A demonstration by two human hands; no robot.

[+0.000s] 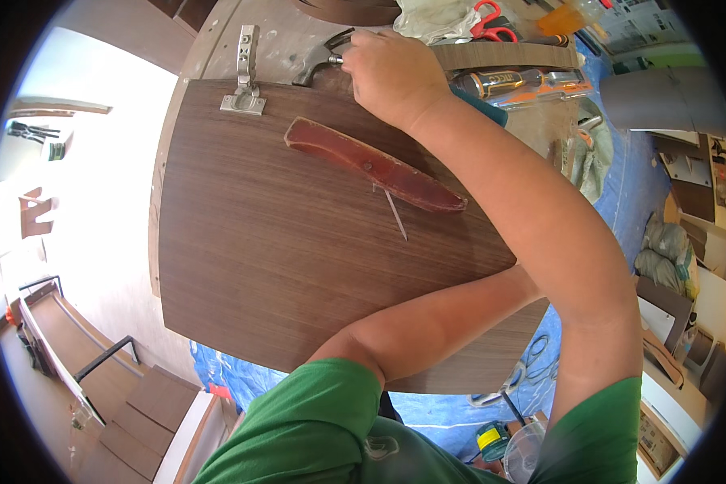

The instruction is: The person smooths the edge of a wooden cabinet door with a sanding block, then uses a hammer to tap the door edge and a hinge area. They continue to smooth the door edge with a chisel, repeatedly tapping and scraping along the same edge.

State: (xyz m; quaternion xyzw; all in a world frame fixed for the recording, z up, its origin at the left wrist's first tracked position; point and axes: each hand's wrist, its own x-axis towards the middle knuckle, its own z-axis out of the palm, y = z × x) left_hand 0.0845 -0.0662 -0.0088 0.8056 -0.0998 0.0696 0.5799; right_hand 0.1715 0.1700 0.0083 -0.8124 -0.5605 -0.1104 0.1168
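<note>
My right hand (391, 74) reaches to the far side of the work surface, its fingers closed around a hammer (313, 66). The dark head and a bit of shiny metal shaft stick out to the left of the fist. My left forearm (452, 319) crosses over the brown wood-grain panel (258, 242) and passes under my right arm, which hides the left hand. On the panel, apart from both hands, lies a long, worn dark-red piece (375, 165) with a thin pointed strip (396, 216) beside its lower edge. A metal cabinet hinge (244, 73) rests at the panel's far left edge.
Beyond my right hand lie red-handled scissors (494, 24), a wood-grain strip (508, 55) and a screwdriver (504, 81). An orange bottle (569, 16) stands at the far right. Blue sheeting (625, 173) shows around the panel. A green container (492, 441) is low at the right.
</note>
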